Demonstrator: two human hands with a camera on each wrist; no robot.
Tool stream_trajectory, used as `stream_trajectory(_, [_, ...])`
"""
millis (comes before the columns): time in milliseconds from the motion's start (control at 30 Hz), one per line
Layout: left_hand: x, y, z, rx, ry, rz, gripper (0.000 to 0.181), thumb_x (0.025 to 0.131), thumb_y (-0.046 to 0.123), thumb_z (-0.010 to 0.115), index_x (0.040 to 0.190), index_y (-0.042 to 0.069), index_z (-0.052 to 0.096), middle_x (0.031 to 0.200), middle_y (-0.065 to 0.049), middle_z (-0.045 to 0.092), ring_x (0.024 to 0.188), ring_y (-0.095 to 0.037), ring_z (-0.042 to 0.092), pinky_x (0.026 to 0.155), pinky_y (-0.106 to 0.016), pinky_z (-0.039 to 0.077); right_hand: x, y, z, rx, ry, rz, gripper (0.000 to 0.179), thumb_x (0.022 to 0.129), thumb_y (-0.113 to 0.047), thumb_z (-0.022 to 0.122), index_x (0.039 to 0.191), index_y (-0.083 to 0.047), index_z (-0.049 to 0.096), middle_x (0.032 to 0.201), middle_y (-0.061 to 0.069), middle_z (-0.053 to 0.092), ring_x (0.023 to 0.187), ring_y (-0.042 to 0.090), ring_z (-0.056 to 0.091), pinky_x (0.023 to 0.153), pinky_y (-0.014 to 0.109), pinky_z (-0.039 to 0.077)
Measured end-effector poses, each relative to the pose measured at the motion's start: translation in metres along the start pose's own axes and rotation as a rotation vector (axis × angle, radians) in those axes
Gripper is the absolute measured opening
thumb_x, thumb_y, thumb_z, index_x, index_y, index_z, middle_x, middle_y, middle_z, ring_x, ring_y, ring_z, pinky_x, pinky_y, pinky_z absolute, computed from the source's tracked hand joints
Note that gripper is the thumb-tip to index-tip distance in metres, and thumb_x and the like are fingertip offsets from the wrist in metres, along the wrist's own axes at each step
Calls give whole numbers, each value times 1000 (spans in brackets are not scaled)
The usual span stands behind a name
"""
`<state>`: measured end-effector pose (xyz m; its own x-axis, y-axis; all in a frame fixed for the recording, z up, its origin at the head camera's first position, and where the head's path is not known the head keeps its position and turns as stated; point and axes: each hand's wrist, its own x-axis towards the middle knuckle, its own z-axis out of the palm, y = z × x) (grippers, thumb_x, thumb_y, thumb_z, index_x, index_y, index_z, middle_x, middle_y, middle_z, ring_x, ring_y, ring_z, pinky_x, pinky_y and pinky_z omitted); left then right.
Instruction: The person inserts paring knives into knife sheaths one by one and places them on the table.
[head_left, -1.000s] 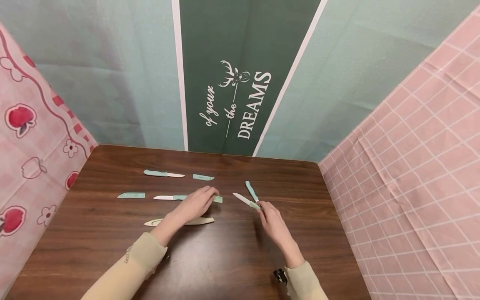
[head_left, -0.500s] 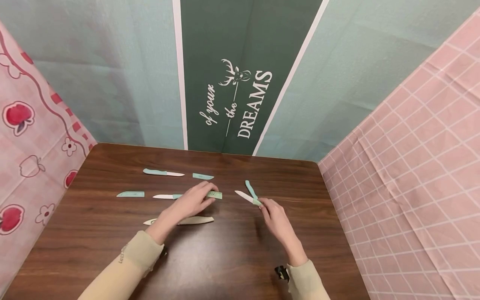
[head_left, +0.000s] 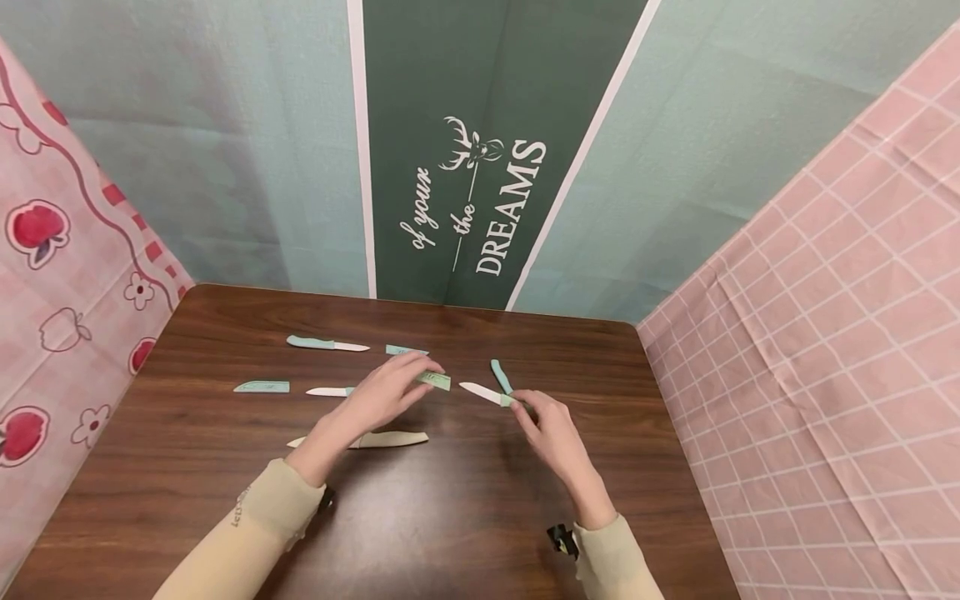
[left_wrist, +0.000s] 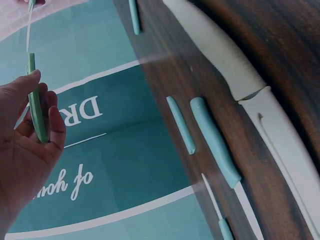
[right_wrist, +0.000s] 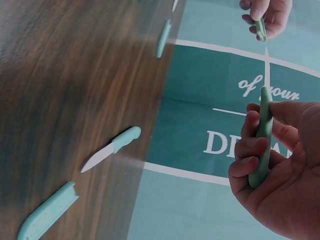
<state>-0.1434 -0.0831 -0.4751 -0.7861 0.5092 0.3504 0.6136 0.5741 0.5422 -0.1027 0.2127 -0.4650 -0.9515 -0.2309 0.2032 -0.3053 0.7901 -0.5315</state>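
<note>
Fingers and thumb of my left hand (head_left: 384,393) pinch a light green knife sheath (head_left: 437,381), raised above the table. My right hand (head_left: 551,429) grips the green handle (right_wrist: 262,140) of a small white-bladed paring knife (head_left: 483,392). Its blade points left, the tip just short of the sheath's end and in line with it. A turquoise-handled paring knife (right_wrist: 114,148) and a turquoise sheath (right_wrist: 47,212) lie on the table below the right hand. Beneath the left forearm lies a larger cream knife in its cream sheath (head_left: 390,439), partly hidden.
On the brown table (head_left: 450,517), another turquoise-handled knife (head_left: 326,343) lies at the back left. A turquoise sheath (head_left: 405,350) is behind the left hand, another sheath (head_left: 261,387) at far left. A turquoise knife (head_left: 328,392) is partly covered by the left hand. Cloth hangings surround the table.
My left hand has lifted the green sheath and shifted it slightly right. The green-handled knife has turned flatter and moved left, so the gap between blade tip and sheath has narrowed.
</note>
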Motion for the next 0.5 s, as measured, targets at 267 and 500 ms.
stream_trajectory(267, [1, 5, -4, -3, 35, 40, 25, 93, 19, 72, 117, 20, 67, 113, 5, 66, 102, -13, 63, 85, -34, 54, 1, -9, -5, 16, -10, -3, 17, 97, -20, 65, 111, -14, 73, 84, -3, 64, 60, 4, 42, 57, 20, 40])
stream_trajectory(500, [2, 7, -6, -3, 41, 53, 24, 93, 17, 72, 117, 19, 67, 111, 4, 67, 101, -14, 64, 84, -34, 54, 1, -13, -6, 29, -10, -5, 17, 96, -19, 67, 110, -13, 74, 85, -2, 64, 62, 6, 44, 58, 20, 40])
